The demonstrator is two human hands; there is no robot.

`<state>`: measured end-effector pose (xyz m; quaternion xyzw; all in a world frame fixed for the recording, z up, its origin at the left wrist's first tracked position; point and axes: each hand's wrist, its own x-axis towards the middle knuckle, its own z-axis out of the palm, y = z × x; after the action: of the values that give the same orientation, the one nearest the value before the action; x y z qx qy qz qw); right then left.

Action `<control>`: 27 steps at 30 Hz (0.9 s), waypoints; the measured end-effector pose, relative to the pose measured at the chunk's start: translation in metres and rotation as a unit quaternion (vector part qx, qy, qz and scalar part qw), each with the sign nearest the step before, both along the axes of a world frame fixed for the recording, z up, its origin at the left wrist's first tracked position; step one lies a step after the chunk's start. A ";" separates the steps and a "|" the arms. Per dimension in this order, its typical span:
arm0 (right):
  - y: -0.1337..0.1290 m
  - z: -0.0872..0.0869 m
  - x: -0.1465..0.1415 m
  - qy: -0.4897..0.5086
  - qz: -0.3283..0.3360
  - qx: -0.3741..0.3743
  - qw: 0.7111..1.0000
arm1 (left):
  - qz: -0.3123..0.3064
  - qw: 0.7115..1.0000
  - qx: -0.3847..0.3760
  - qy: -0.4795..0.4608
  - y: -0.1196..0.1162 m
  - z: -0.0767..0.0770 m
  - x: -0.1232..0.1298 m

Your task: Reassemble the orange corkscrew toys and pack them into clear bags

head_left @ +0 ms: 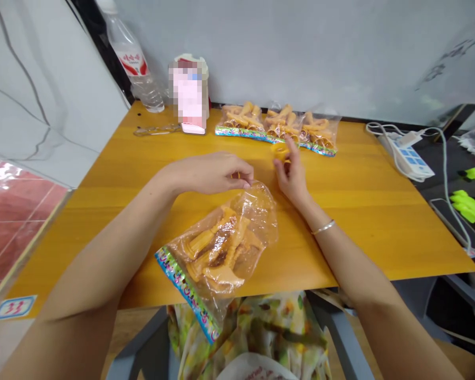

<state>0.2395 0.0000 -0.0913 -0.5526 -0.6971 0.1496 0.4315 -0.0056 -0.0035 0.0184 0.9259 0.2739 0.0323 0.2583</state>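
Note:
A clear plastic bag [267, 211] lies at the front middle of the table, with several orange plastic pieces [237, 237] inside. Its colourful printed header hangs over the front edge, toward my lap. My left hand [225, 174] is closed in a pinch at the bag's far end, thumb and fingertips on the film. To the right of the bag, my right hand [293, 177] holds a small yellow ring, which looks like a roll of tape [279, 151]. This ring is slightly blurred and partly covered by the fingers.
Several similar filled bags [241, 119] stand in a row along the back wall. A phone [188, 97] leans upright to their left, beside a water bottle [136, 68] and a pair of glasses [156, 130]. At the right lies a white power strip [409, 155] with cables.

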 end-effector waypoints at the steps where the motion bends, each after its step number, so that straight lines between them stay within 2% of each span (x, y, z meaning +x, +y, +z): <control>1: -0.005 0.001 0.001 0.102 0.002 -0.013 0.995 | -0.002 1.000 0.002 -0.001 0.000 0.000 0.000; 3: -0.015 0.003 0.002 0.279 0.014 -0.078 0.957 | -0.004 1.000 0.009 -0.003 0.001 -0.001 0.000; 5: -0.027 0.003 -0.001 0.393 0.040 -0.160 0.905 | 0.000 1.000 0.016 -0.004 0.001 -0.001 0.000; 7: -0.038 0.002 -0.006 0.452 0.059 -0.224 0.862 | 0.006 1.000 0.018 -0.005 0.002 -0.002 0.001; 9: -0.047 0.002 -0.013 0.474 0.073 -0.261 0.838 | 0.010 1.000 0.016 -0.008 0.002 -0.002 0.002; 14: -0.060 0.007 -0.024 0.486 0.133 -0.264 0.822 | 0.019 1.000 0.020 -0.014 0.002 -0.003 0.003; 19: -0.062 0.011 -0.021 0.480 0.171 -0.311 0.802 | 0.019 1.000 0.010 -0.009 0.003 -0.004 0.003; 24: -0.064 0.012 -0.027 0.528 0.113 -0.308 0.784 | 0.021 0.999 0.021 -0.012 0.004 -0.006 0.003; 27: -0.071 0.014 -0.033 0.533 0.091 -0.333 0.773 | 0.025 0.999 0.024 -0.012 0.005 -0.008 0.003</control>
<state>0.2060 -0.0711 -0.0769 -0.4276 -0.3092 0.6815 0.5071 -0.0028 0.0017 0.0106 0.9240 0.2933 0.0564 0.2388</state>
